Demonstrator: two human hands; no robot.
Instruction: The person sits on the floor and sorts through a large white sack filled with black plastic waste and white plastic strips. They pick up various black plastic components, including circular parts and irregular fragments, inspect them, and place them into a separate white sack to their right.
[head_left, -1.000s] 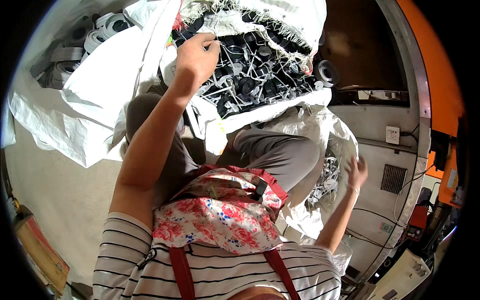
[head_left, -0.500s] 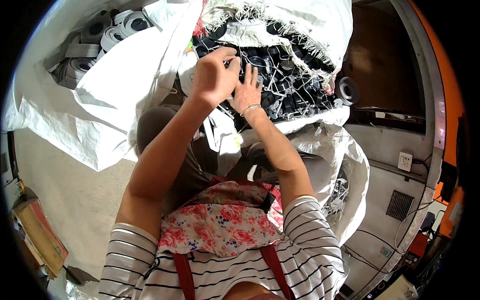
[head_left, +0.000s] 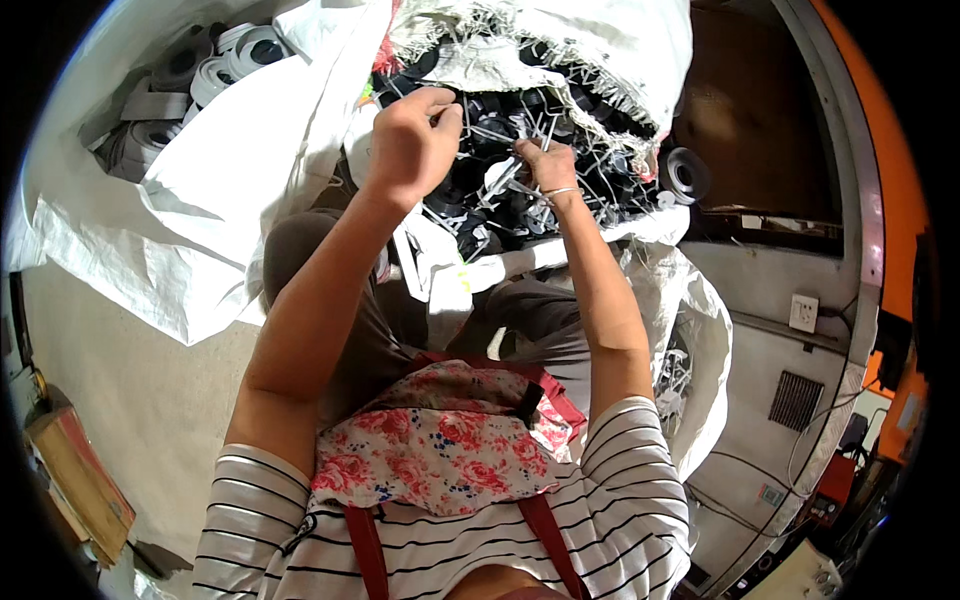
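Note:
A white woven sack (head_left: 640,70) with frayed edges lies open before me, full of black round plastic parts (head_left: 490,135) tangled with thin grey plastic sprues (head_left: 600,185). My right hand (head_left: 552,168), wearing a bangle, is in the pile with its fingers closed on some of the thin grey sprues. Over the sack's left side my left hand (head_left: 412,148) is curled closed, and whatever its fingers may hold is hidden. A pale plastic piece (head_left: 498,178) lies between the hands.
To the left, another white sack (head_left: 200,240) holds rolls of grey-white strap (head_left: 215,80). A dark roll (head_left: 685,177) rests at the right of the sack. Another bag (head_left: 715,400) of pale scraps stands by my right knee. Cables run along the right wall.
My right hand has moved right and gone from spread fingers to a closed grip in the pile. My left hand has shifted slightly left, still curled.

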